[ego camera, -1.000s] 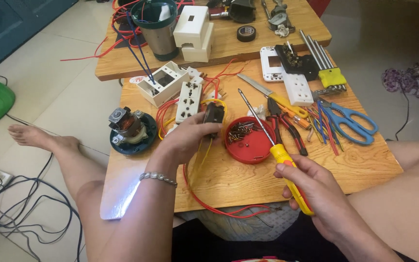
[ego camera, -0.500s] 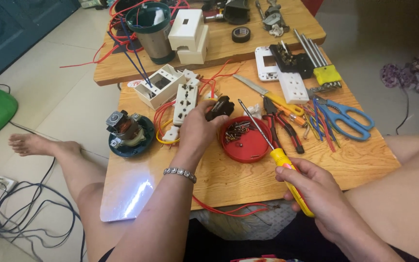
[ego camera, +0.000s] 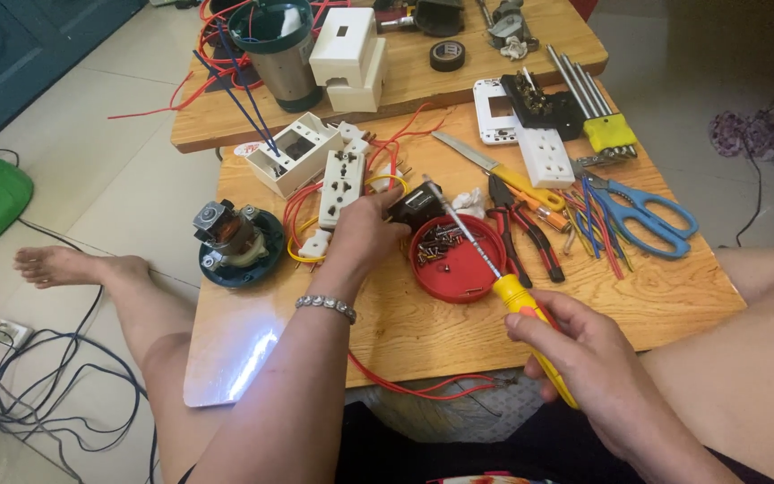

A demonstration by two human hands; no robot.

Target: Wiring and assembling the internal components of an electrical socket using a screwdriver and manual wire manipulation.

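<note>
Yellow plastic fills the right hand [ego camera: 584, 354]: its fingers are wrapped tight around the handle of a long screwdriver [ego camera: 503, 278], whose thin metal shaft runs up and to the left, passing over the round red plastic lid [ego camera: 459, 260] that holds a scatter of small dark screws. The tip of the shaft meets a small black plastic part [ego camera: 416, 204], which the left hand [ego camera: 362, 235] pinches between thumb and fingers just beyond the far left rim of the lid. That wrist wears a silver beaded bracelet [ego camera: 325, 306].

Both hands work over a low wooden table [ego camera: 459, 332]. Just left of the left hand lies a long white socket strip [ego camera: 340, 188] with loops of red and yellow wire [ego camera: 302, 211] around it, and beyond that an open white plastic box [ego camera: 290, 154]. Further left, at the table's edge, a small electric motor sits in a dark round base [ego camera: 236, 244]. To the right of the lid lie red-handled pliers [ego camera: 526, 229], then a bunch of coloured wire offcuts, then blue-handled scissors [ego camera: 645, 215]. At the far side rest a white socket face [ego camera: 546, 157] and a set of metal hex keys in a yellow holder [ego camera: 597, 112]. A second wooden table [ego camera: 405, 85] stands beyond, carrying a dark green cylinder [ego camera: 275, 45] and a roll of black tape [ego camera: 448, 56].
</note>
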